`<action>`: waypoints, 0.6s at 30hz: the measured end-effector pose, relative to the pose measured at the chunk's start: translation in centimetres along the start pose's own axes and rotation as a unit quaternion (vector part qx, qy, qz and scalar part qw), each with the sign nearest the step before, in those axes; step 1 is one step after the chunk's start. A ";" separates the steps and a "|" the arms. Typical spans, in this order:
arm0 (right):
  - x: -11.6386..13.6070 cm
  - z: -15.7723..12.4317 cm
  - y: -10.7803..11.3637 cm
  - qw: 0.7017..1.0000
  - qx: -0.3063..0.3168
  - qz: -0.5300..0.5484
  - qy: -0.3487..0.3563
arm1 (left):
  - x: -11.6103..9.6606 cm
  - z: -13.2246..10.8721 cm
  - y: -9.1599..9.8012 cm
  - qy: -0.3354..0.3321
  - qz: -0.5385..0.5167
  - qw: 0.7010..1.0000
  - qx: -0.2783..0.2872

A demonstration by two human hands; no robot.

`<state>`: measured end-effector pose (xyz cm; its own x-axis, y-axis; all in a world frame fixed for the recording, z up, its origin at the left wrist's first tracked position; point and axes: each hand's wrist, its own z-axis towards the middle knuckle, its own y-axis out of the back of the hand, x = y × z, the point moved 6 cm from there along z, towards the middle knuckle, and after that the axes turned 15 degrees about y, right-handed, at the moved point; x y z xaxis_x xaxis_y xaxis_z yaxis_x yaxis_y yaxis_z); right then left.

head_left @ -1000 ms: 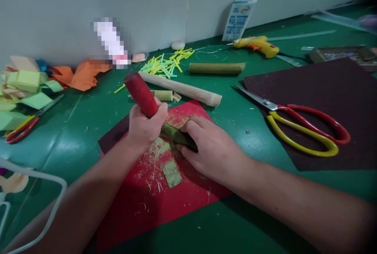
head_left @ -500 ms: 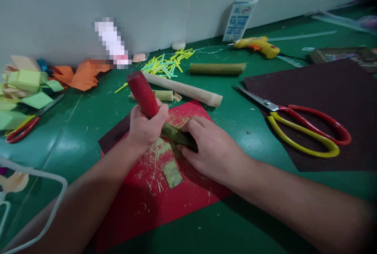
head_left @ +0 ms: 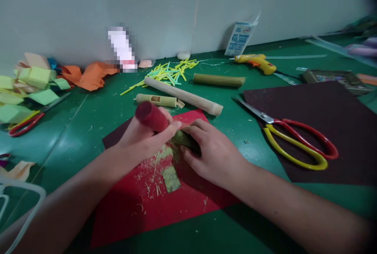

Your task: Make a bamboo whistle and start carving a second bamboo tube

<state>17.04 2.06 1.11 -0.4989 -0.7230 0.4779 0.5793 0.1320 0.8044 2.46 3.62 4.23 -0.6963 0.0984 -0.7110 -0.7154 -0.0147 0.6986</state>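
My left hand [head_left: 144, 140] is wrapped round a thick red handle [head_left: 153, 117]; the working end of this tool is hidden behind the fingers. In my right hand [head_left: 219, 156] is a short dark green bamboo piece [head_left: 186, 140], gripped by thumb and fingers. The left thumb reaches to the bamboo's near end. Below both hands lies a red paper sheet [head_left: 159, 218] strewn with pale shavings [head_left: 156, 163]. A flat green bamboo chip [head_left: 171, 179] rests on it. Just beyond the left hand is a bamboo tube with a cut notch [head_left: 166, 101].
A pale stick [head_left: 185, 95] and another bamboo tube [head_left: 219, 80] lie farther back, near yellow-green strips [head_left: 171, 71]. Scissors [head_left: 282, 124] sit on dark paper [head_left: 309, 105] at right, with a yellow glue gun [head_left: 259, 63] behind. Folded papers [head_left: 35, 81] and second scissors [head_left: 29, 124] are left.
The red handle has tipped down toward me, its end now facing the camera. My left thumb now stretches toward the bamboo. The whole view has shifted slightly.
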 end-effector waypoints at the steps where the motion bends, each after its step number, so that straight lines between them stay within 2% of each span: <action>1: -0.1 -0.1 0.1 1.000 -0.006 0.016 0.002 | -0.1 -0.4 0.2 -0.003 0.005 1.000 0.009; 3: -0.3 -0.2 0.1 0.999 -0.011 0.053 0.001 | 0.0 -1.2 0.5 0.008 0.014 1.000 0.020; 4: -0.4 -0.3 0.1 0.997 -0.012 0.073 -0.009 | 0.1 -1.6 0.8 0.013 0.007 1.000 0.003; 6: -0.7 -0.5 0.1 0.990 -0.018 0.128 -0.048 | 0.2 -2.3 1.2 0.006 -0.017 1.000 -0.018; 8: -1.0 -0.6 0.2 0.973 -0.034 0.206 -0.096 | 0.2 -2.9 1.2 -0.017 -0.047 0.999 -0.012; 10: -1.0 -0.5 0.2 0.946 -0.043 0.294 -0.132 | 0.4 -3.3 1.0 -0.037 -0.084 0.995 0.026; 13: -0.8 -0.4 -0.4 0.889 -0.037 0.422 -0.175 | 0.7 -3.7 0.8 -0.060 -0.144 0.985 0.078; 16: -0.9 -0.6 -1.2 0.827 -0.037 0.514 -0.225 | 1.2 -4.0 0.8 -0.074 -0.151 0.984 0.066; 18: -1.0 -0.7 -1.5 0.790 -0.049 0.556 -0.252 | 1.7 -4.2 1.0 -0.079 -0.148 0.986 0.017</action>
<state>17.15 2.06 -0.80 0.1755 0.1692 0.9698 0.8752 0.4243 -0.2324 0.32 -0.37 3.38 -0.4367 0.2476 -0.8649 -0.8819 0.0720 0.4659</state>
